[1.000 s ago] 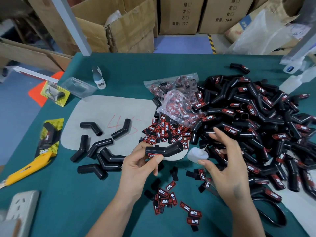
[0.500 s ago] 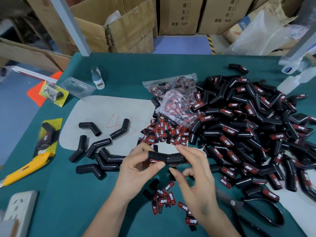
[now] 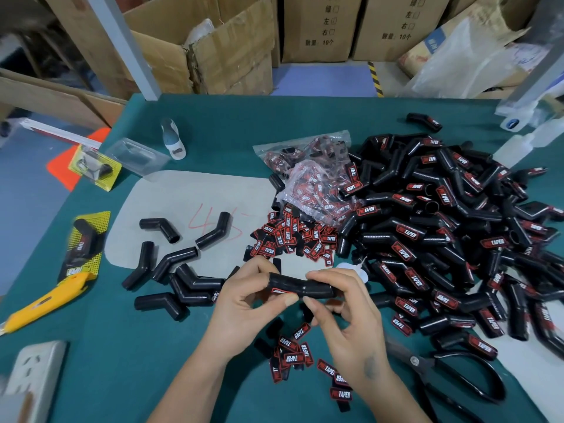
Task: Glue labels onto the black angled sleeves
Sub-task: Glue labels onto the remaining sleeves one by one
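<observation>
A black angled sleeve [image 3: 300, 286] lies across both hands above the green table. My left hand [image 3: 250, 300] pinches its left end, where a red label shows under the thumb. My right hand [image 3: 345, 312] grips its right end between fingers and thumb. Behind my right hand a white glue bottle [image 3: 351, 268] lies on the table, mostly hidden. Loose red-and-black labels [image 3: 293, 236] are heaped ahead, and more labels [image 3: 297, 354] lie under my hands. Several bare sleeves [image 3: 171, 264] lie at the left. A big pile of labelled sleeves [image 3: 442, 239] fills the right.
Black scissors [image 3: 451, 374] lie at the lower right. A yellow utility knife [image 3: 45, 303] and a white power strip [image 3: 36, 370] sit at the left edge. A clear bag of labels [image 3: 308, 178] lies mid-table. Cardboard boxes [image 3: 213, 50] stand beyond the far edge.
My right hand set the white glue bottle down on the table and came over to take the right end of the sleeve. The left hand keeps its hold.
</observation>
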{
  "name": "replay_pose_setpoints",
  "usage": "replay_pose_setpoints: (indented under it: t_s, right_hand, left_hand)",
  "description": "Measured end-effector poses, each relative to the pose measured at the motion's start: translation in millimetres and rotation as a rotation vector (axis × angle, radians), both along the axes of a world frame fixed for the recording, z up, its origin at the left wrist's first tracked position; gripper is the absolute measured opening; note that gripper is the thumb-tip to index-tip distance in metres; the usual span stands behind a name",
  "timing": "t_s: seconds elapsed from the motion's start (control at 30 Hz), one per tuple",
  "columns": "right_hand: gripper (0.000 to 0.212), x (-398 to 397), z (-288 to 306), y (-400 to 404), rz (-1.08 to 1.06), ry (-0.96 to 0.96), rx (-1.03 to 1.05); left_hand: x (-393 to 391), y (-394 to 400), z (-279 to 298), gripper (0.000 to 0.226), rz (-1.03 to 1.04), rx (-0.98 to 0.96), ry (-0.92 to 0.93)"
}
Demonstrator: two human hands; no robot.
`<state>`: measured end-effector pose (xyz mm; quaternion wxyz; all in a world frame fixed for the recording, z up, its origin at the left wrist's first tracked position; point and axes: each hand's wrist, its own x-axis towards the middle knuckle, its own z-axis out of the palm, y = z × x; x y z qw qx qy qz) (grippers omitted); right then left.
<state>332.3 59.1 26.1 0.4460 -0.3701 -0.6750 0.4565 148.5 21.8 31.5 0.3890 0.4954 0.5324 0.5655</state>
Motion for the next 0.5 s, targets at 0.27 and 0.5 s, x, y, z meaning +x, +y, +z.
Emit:
replay_pose_setpoints:
  t_s: [0.27, 0.5]
  right_hand:
    - [0.030, 0.8, -0.2, 0.4, -0.006, -0.009, 0.053]
    - [0.031, 1.0, -1.5, 1.0, -0.006, -0.004, 0.065]
  left_hand:
    - [0.8, -0.7, 0.1, 0.011, 0.012, -0.018, 0.002]
    - [-0.2, -1.0, -0.1, 0.013, 0.014, -0.020, 0.031]
